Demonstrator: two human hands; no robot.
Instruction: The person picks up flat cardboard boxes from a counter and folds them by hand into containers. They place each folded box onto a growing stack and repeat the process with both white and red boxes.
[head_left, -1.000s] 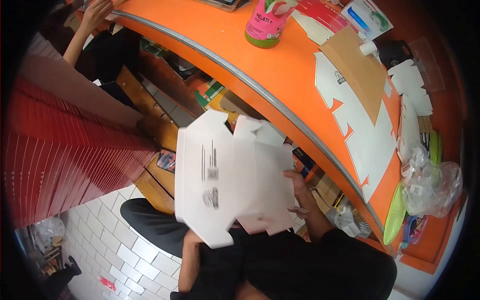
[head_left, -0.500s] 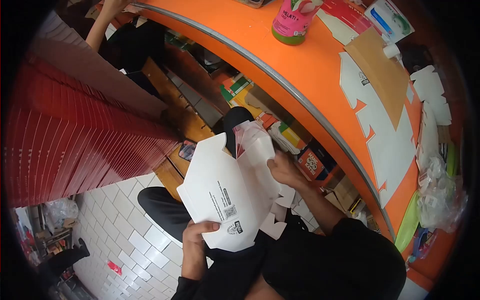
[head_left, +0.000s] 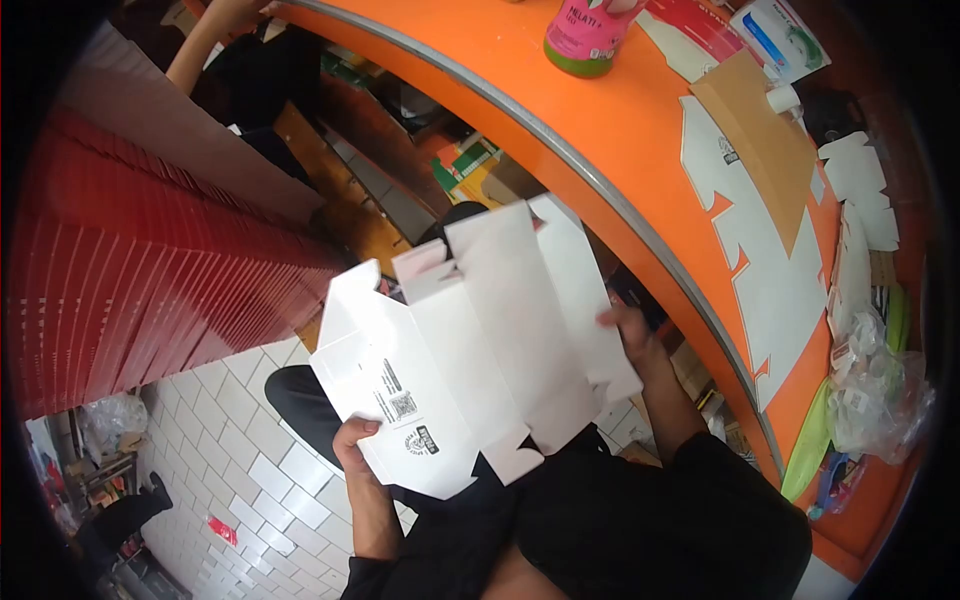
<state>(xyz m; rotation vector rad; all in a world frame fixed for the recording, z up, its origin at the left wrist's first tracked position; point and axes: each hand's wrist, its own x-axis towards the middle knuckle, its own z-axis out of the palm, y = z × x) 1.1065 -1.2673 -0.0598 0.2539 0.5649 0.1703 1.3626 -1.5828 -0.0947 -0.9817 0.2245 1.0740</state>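
Over my lap a white cardboard box blank (head_left: 500, 330) lies spread nearly flat, its flaps and creases showing. Black print and a QR code mark its left panel. My left hand (head_left: 362, 455) grips the lower left edge, thumb on top and the other fingers hidden beneath. On the far side, my right hand (head_left: 632, 335) holds the right panel's edge, with its thumb on the face. The underside of the blank is out of sight.
Stacked red folded cartons (head_left: 170, 270) rise at left. The orange counter (head_left: 600, 140) carries a pink-labelled bottle (head_left: 590, 35), another white blank (head_left: 770, 300), a brown envelope (head_left: 755, 140) and plastic bags (head_left: 880, 400). Another person's arm (head_left: 210, 45) reaches in at top left.
The box blank has been unfolded from a partly folded shape to a wide, nearly flat one. My right hand has moved right with its edge; my left hand has shifted slightly left.
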